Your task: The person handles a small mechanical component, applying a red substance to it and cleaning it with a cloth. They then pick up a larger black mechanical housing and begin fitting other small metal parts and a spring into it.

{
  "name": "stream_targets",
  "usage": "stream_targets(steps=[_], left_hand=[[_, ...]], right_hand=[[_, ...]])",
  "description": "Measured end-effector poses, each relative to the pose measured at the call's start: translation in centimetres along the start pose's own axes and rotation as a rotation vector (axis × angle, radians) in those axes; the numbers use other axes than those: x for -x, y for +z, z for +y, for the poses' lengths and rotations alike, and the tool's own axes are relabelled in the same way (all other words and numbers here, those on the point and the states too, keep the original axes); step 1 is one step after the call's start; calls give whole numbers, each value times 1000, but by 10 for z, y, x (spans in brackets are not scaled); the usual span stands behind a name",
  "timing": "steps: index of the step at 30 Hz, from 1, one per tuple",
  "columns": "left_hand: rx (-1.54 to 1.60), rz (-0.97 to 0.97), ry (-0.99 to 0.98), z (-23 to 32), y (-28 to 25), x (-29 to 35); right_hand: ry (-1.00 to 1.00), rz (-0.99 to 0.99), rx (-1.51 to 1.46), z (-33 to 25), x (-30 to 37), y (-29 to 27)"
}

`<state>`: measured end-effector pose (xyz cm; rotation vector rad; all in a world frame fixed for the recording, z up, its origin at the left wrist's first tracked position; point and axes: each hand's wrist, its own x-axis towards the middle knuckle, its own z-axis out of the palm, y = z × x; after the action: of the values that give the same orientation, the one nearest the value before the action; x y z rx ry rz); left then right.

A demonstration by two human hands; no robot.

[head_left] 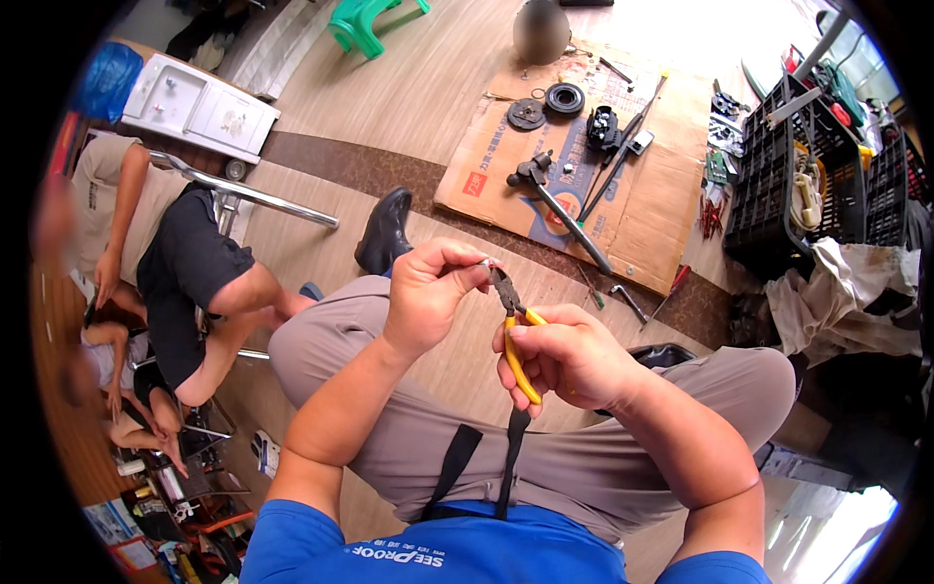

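Jutting from right hand point(572, 356), pliers point(506, 295)

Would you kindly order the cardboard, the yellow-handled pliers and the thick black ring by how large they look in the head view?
1. Cardboard
2. Yellow-handled pliers, nearer the camera
3. Thick black ring

Illumination was bright. Glare whitened the floor point(671, 24) near the upper edge and the lower-right rim. Fisheye distortion curved the periphery within black corners.
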<state>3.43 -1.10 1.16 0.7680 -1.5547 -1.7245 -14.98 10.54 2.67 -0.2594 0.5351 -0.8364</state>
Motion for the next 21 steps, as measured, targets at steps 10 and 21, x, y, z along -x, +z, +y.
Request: stream_targets(steps=[10,21], left_hand=[[344,29,-230,-5,0,-5],[352,17,-235,-5,-3,-4]], right_hand=[[31,7,-21,-11,3,7],[49,-51,-45,-14,3,1]])
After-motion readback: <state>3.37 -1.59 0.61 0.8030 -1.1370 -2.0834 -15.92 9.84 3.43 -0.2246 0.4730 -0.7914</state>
